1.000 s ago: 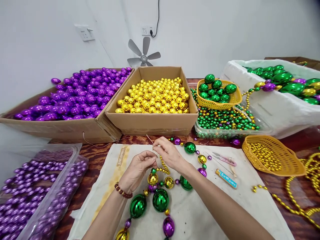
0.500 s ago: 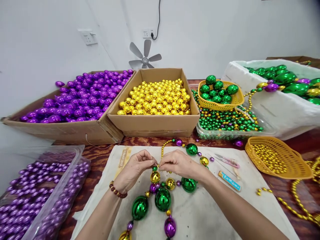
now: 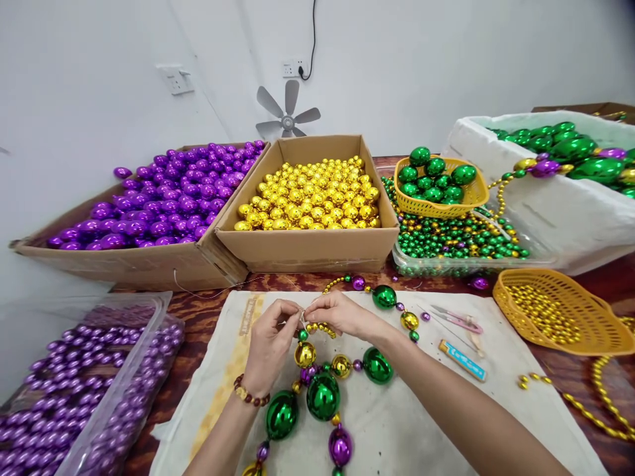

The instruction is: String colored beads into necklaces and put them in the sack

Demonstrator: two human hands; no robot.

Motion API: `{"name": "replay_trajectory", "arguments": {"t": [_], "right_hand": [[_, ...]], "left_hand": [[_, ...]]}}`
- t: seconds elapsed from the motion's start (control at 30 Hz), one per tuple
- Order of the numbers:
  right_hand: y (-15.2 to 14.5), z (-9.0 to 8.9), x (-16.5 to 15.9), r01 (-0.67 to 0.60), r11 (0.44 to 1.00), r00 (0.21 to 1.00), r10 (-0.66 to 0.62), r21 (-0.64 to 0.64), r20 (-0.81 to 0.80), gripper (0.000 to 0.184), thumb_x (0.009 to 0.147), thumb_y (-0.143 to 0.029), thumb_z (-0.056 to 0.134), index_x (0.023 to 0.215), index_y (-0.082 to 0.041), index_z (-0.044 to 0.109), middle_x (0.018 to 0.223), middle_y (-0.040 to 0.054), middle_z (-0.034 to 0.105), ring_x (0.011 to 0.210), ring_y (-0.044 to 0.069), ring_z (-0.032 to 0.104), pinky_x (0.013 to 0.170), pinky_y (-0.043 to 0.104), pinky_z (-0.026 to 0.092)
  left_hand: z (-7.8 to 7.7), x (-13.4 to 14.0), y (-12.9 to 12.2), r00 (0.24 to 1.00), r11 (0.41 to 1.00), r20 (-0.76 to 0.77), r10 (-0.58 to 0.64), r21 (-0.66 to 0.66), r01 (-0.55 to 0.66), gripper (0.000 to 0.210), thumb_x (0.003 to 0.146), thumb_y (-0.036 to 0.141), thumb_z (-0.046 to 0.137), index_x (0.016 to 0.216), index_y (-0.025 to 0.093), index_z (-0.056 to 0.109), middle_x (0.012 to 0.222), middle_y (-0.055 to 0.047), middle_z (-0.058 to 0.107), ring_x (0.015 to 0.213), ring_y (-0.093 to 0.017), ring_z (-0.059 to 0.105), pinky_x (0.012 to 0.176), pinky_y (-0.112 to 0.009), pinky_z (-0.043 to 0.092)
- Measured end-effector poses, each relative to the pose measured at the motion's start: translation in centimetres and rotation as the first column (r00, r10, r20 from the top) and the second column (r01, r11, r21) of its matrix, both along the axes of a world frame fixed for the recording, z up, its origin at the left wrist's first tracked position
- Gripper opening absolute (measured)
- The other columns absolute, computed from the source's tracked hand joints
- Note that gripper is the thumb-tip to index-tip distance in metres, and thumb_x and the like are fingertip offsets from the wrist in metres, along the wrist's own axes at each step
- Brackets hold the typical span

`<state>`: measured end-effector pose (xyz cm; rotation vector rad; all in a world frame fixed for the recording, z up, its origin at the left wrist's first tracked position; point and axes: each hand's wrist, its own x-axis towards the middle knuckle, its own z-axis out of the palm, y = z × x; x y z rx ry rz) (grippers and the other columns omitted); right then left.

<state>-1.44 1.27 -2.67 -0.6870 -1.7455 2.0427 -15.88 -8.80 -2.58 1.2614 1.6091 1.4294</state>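
Both hands' grip now nearer together, left hand (image 3: pixel 270 337) and right hand (image 3: pixel 342 314) pinching barely visible thread (image 3: pixel 301 318).

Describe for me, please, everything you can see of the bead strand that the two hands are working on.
The bead strand lies in a loop on a pale cloth. It mixes large shiny green balls, gold and purple beads and a run of tiny gold ones, plastic-looking with a metallic finish. The left hand and right hand pinch it together at the thread near its top.
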Motion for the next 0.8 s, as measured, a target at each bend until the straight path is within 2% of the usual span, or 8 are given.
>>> {"name": "replay_trajectory", "arguments": {"t": [0.17, 0.27, 0.33, 0.47, 0.57, 0.67, 0.73, 0.8], "right_hand": [[-0.2, -0.4, -0.8, 0.006, 0.999, 1.000, -0.007, -0.048, -0.021, 0.017, 0.072, -0.027, 0.061, 0.069, -0.015, 0.072, 0.052, -0.0040, 0.058, 0.043, 0.007, 0.039, 0.044, 0.019, 0.031], [-0.3, -1.0, -1.5, 0.067, 0.997, 0.997, -0.069, -0.038, -0.032, 0.015, 0.070, -0.025, 0.061, 0.069, -0.016, 0.072, 0.056, -0.0031, 0.060, 0.050, 0.009, 0.047, 0.051, 0.021, 0.036], [-0.2, -1.4, -1.5, 0.132, 0.991, 0.991, -0.133, -0.004, -0.030, 0.012, 0.069, -0.021, 0.061, 0.067, -0.017, 0.072, 0.060, -0.0025, 0.061, 0.057, 0.012, 0.051, 0.056, 0.022, 0.038], [0.6, -1.7, 0.8, 0.276, 0.959, 0.961, -0.275, 0.070, -0.016, 0.010, 0.068, -0.017, 0.061, 0.070, -0.019, 0.070, 0.075, -0.0004, 0.064, 0.070, 0.014, 0.054, 0.062, 0.023, 0.039], [0.4, -1.2, 3.7, 0.317, 0.947, 0.948, -0.316, 0.051, -0.021, 0.007, 0.072, -0.020, 0.058, 0.073, -0.019, 0.066, 0.090, 0.0030, 0.064, 0.077, 0.016, 0.057, 0.061, 0.024, 0.041], [-1.1, -0.6, 5.3, 0.282, 0.947, 0.933, -0.308, -0.153, -0.187, 0.006, 0.077, -0.022, 0.054, 0.074, -0.019, 0.059, 0.104, 0.0066, 0.062, 0.098, 0.021, 0.059, 0.070, 0.028, 0.045], [-2.3, -0.5, 5.3, 0.185, 0.920, 0.887, -0.308, -0.345, -0.345, 0.006, 0.078, -0.022, 0.053, 0.073, -0.019, 0.056, 0.105, 0.0082, 0.061, 0.107, 0.024, 0.057, 0.076, 0.032, 0.045], [-3.2, -0.6, 4.9, 0.103, 0.880, 0.851, -0.320, -0.465, -0.417, 0.008, 0.080, -0.025, 0.052, 0.074, -0.020, 0.053, 0.097, 0.0083, 0.061, 0.104, 0.025, 0.058, 0.078, 0.035, 0.045]], "left_hand": [[-0.6, 0.9, 0.0, 0.997, 0.994, -0.032, 0.068, 0.089, -0.065, 0.003, 0.081, 0.023, 0.064, 0.081, 0.021, 0.066, 0.087, -0.005, 0.065, 0.074, -0.018, 0.060, 0.067, -0.028, 0.047], [-0.5, 1.3, 0.0, 0.992, 0.986, -0.057, 0.113, 0.131, -0.105, 0.003, 0.080, 0.023, 0.065, 0.079, 0.022, 0.067, 0.087, -0.005, 0.066, 0.082, -0.020, 0.060, 0.072, -0.029, 0.047], [-0.4, 1.5, 0.0, 0.990, 0.982, -0.005, 0.139, 0.127, -0.138, 0.003, 0.079, 0.024, 0.067, 0.078, 0.022, 0.068, 0.086, -0.005, 0.066, 0.077, -0.019, 0.059, 0.069, -0.029, 0.047], [-0.6, 1.2, -0.1, 0.977, 0.983, 0.143, 0.156, 0.075, -0.168, 0.008, 0.077, 0.027, 0.069, 0.080, 0.019, 0.067, 0.089, -0.004, 0.066, 0.064, -0.014, 0.059, 0.062, -0.028, 0.048], [-0.9, 0.5, -0.3, 0.964, 0.989, 0.225, 0.141, 0.007, -0.147, 0.013, 0.076, 0.028, 0.071, 0.082, 0.017, 0.066, 0.089, -0.005, 0.066, 0.066, -0.015, 0.062, 0.062, -0.027, 0.049], [-1.3, 0.2, -0.4, 0.911, 0.995, 0.400, 0.095, -0.023, -0.094, 0.015, 0.077, 0.028, 0.071, 0.081, 0.017, 0.062, 0.088, -0.005, 0.068, 0.074, -0.015, 0.063, 0.065, -0.025, 0.047], [-1.4, 0.4, -0.4, 0.824, 0.998, 0.564, 0.050, -0.009, -0.054, 0.014, 0.080, 0.028, 0.069, 0.082, 0.018, 0.058, 0.089, -0.005, 0.068, 0.083, -0.016, 0.063, 0.073, -0.027, 0.047], [-1.4, 0.6, -0.4, 0.714, 1.000, 0.700, 0.010, 0.001, -0.014, 0.014, 0.082, 0.027, 0.067, 0.084, 0.020, 0.056, 0.086, -0.002, 0.068, 0.089, -0.017, 0.063, 0.082, -0.030, 0.047]]}}
